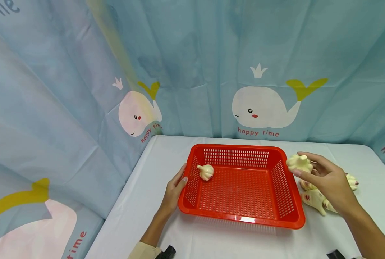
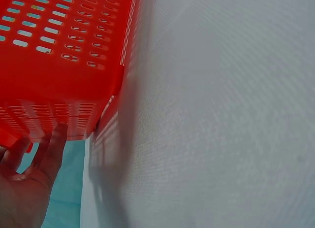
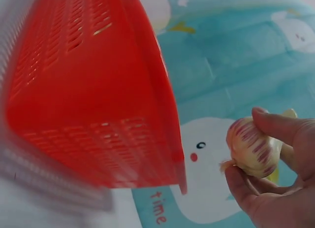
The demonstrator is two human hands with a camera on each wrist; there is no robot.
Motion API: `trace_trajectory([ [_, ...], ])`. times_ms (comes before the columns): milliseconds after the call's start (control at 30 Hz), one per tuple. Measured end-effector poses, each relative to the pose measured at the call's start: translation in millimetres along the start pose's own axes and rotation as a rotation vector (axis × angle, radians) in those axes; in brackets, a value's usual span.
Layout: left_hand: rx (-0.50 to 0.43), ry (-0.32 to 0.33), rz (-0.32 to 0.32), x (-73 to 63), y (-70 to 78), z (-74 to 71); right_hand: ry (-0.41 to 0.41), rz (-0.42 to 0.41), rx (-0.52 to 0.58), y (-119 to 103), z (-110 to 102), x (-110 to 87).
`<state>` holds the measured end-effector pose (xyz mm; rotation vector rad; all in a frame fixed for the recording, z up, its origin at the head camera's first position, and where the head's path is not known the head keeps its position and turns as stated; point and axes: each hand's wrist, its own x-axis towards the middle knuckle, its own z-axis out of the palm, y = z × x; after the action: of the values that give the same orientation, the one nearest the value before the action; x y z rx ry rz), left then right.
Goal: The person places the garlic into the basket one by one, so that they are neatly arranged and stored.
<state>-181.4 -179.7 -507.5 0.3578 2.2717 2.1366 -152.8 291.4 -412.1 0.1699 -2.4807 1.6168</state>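
A red plastic basket [image 1: 234,192] with slotted walls stands on the white table. Its left rim is gripped by my left hand [image 1: 170,192], thumb on the rim and fingers against the outer wall [image 2: 64,114]. Inside, near the left wall, lies one garlic bulb [image 1: 206,172]. My right hand [image 1: 333,181] pinches another garlic bulb [image 1: 299,163] between thumb and fingers, just beside the basket's right rim. Purple streaks show on this held bulb [image 3: 253,146] in the right wrist view. Below the right hand lie several more garlic bulbs [image 1: 312,199], partly hidden by it.
The white tablecloth [image 1: 137,212] extends around the basket. Behind the table and at its left hangs a blue curtain [image 1: 192,64] printed with whales. Dark straps [image 1: 167,252] show near both wrists at the bottom edge.
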Motion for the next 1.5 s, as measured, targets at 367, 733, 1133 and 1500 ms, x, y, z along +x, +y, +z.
trace_trajectory([
  [367, -0.002, 0.009, -0.009, -0.5, 1.3, 1.5, -0.055, 0.001, -0.046, -16, 20, 15.1],
  [733, -0.001, 0.016, -0.016, -1.8, 4.4, 1.3, -0.14, 0.058, -0.058, -24, 29, 31.7],
  [1133, -0.004, 0.01, -0.014, -0.9, 2.3, 1.6, -0.173, -0.037, 0.068, -32, 50, 51.3],
  [1500, -0.001, 0.006, 0.0, 0.2, 3.0, 1.2, -0.257, 0.064, 0.033, -36, 58, 65.0],
])
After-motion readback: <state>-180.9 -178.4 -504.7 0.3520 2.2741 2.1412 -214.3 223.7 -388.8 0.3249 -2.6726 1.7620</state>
